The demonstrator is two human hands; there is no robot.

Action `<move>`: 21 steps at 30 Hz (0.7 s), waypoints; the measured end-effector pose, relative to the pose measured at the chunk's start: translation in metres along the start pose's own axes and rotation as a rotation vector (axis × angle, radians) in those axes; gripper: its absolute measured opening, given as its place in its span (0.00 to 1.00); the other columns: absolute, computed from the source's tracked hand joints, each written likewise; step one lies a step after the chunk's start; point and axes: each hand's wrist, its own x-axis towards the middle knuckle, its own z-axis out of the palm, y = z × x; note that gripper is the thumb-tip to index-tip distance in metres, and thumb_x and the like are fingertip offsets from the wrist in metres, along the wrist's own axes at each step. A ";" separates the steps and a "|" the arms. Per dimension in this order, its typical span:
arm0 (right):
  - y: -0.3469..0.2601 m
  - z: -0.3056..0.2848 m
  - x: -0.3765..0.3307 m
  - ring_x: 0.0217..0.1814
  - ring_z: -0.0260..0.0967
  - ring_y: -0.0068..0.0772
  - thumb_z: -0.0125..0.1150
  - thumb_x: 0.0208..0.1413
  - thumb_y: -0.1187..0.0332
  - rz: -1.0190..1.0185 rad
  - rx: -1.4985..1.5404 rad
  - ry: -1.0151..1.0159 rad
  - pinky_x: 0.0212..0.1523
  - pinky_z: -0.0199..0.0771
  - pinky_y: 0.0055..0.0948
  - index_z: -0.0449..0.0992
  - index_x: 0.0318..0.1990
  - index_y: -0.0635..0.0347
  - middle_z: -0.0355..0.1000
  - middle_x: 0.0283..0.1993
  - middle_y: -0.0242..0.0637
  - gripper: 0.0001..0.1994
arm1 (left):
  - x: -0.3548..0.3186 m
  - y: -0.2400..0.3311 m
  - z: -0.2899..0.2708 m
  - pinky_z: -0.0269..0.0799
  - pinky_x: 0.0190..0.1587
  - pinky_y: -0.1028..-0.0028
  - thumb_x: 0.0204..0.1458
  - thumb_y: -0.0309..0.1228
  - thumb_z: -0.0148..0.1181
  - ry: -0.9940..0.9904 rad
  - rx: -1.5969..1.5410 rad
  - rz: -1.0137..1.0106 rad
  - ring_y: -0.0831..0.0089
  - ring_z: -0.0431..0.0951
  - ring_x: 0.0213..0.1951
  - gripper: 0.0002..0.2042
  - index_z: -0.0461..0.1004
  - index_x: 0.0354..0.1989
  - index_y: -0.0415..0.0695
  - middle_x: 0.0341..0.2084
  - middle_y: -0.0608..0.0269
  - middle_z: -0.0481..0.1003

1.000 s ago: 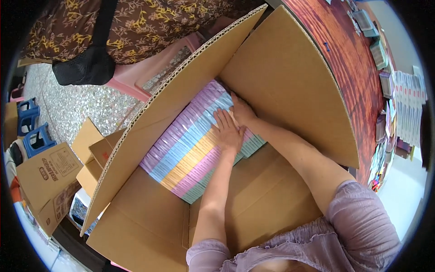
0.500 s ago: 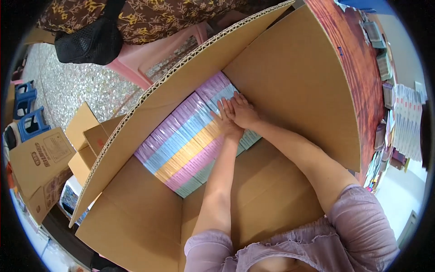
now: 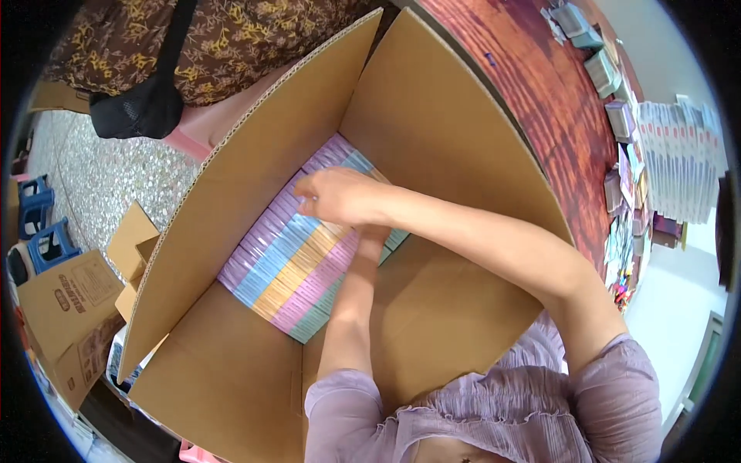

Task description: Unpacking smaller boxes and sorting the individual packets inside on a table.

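Rows of shrink-wrapped, flat packs (image 3: 297, 262) in purple, blue, orange, pink and green stand tightly together inside a large cardboard box (image 3: 231, 363). Over the purple and blue rows is my right hand (image 3: 340, 197), its fingers loosely bent with a gap between them and nothing seen in them. Its forearm crosses the box from the right. Beneath it, my left hand (image 3: 374, 232) rests at the packs' right-hand part; only the wrist area shows, and its fingers are hidden behind the right hand.
Tall box flaps rise at the far left and right. A wood-patterned table (image 3: 532, 100) holds small stacks (image 3: 606, 73) and a tall pile of white packs (image 3: 679, 162). Another carton (image 3: 69, 301) and blue stools (image 3: 52, 245) stand left. A person's patterned clothing (image 3: 255, 38) shows beyond the box.
My right hand has moved left from beside my left hand to over the purple and blue rows, and its fingers have bent. It now covers my left hand's fingers. The view has shifted.
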 end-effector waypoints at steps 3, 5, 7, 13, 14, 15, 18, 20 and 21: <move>-0.008 -0.018 -0.047 0.60 0.69 0.52 0.59 0.58 0.61 -0.135 0.038 -0.009 0.59 0.69 0.45 0.75 0.53 0.66 0.74 0.54 0.53 0.21 | -0.006 0.001 0.000 0.30 0.73 0.44 0.64 0.53 0.35 0.042 -0.036 0.040 0.49 0.34 0.75 0.37 0.40 0.75 0.42 0.75 0.51 0.36; -0.004 -0.028 -0.079 0.62 0.67 0.53 0.57 0.61 0.60 -0.123 -0.087 -0.124 0.61 0.66 0.45 0.70 0.61 0.63 0.72 0.58 0.52 0.24 | -0.013 0.005 0.004 0.31 0.73 0.45 0.63 0.55 0.40 0.095 -0.141 0.036 0.53 0.35 0.75 0.38 0.40 0.75 0.46 0.75 0.53 0.37; -0.007 -0.046 -0.116 0.60 0.68 0.53 0.58 0.60 0.60 -0.128 -0.175 -0.195 0.61 0.66 0.45 0.69 0.62 0.63 0.72 0.55 0.51 0.25 | -0.021 0.001 0.012 0.32 0.73 0.45 0.61 0.56 0.45 0.135 -0.246 0.023 0.56 0.35 0.76 0.40 0.41 0.76 0.50 0.75 0.55 0.39; 0.013 -0.068 -0.243 0.56 0.71 0.48 0.59 0.60 0.61 -0.184 0.136 0.158 0.60 0.67 0.39 0.70 0.59 0.67 0.74 0.53 0.49 0.24 | -0.022 -0.028 0.030 0.23 0.70 0.38 0.50 0.65 0.54 -0.034 -0.455 0.101 0.52 0.27 0.76 0.52 0.37 0.76 0.53 0.76 0.55 0.32; 0.017 -0.067 -0.262 0.56 0.72 0.46 0.60 0.60 0.62 -0.098 0.218 0.259 0.60 0.67 0.38 0.71 0.58 0.69 0.74 0.54 0.49 0.23 | -0.025 -0.034 0.031 0.22 0.70 0.39 0.52 0.65 0.52 -0.079 -0.461 0.172 0.52 0.27 0.76 0.50 0.37 0.76 0.52 0.76 0.53 0.32; 0.025 -0.062 -0.282 0.56 0.72 0.46 0.60 0.60 0.62 -0.072 0.229 0.256 0.60 0.67 0.38 0.71 0.58 0.69 0.74 0.54 0.49 0.23 | -0.028 -0.035 0.030 0.21 0.70 0.40 0.54 0.66 0.49 -0.121 -0.468 0.249 0.52 0.26 0.76 0.49 0.36 0.76 0.51 0.76 0.50 0.31; 0.048 -0.050 -0.317 0.51 0.73 0.44 0.61 0.58 0.64 -0.052 0.194 0.588 0.54 0.70 0.37 0.75 0.52 0.70 0.76 0.49 0.47 0.19 | -0.033 -0.030 0.033 0.22 0.71 0.42 0.52 0.69 0.45 -0.150 -0.262 0.319 0.53 0.28 0.76 0.50 0.37 0.76 0.52 0.76 0.51 0.32; 0.060 -0.043 -0.327 0.50 0.74 0.42 0.62 0.57 0.66 0.071 0.091 0.739 0.53 0.70 0.37 0.76 0.50 0.70 0.77 0.47 0.47 0.18 | -0.042 -0.028 0.037 0.23 0.71 0.42 0.52 0.70 0.44 -0.138 -0.213 0.334 0.53 0.29 0.76 0.50 0.37 0.76 0.52 0.76 0.51 0.32; 0.067 -0.038 -0.326 0.49 0.73 0.44 0.62 0.57 0.66 0.088 0.164 0.762 0.52 0.70 0.37 0.76 0.50 0.70 0.77 0.47 0.46 0.18 | -0.040 -0.029 0.038 0.24 0.71 0.42 0.52 0.70 0.44 -0.131 -0.199 0.330 0.52 0.29 0.76 0.50 0.37 0.76 0.53 0.76 0.51 0.32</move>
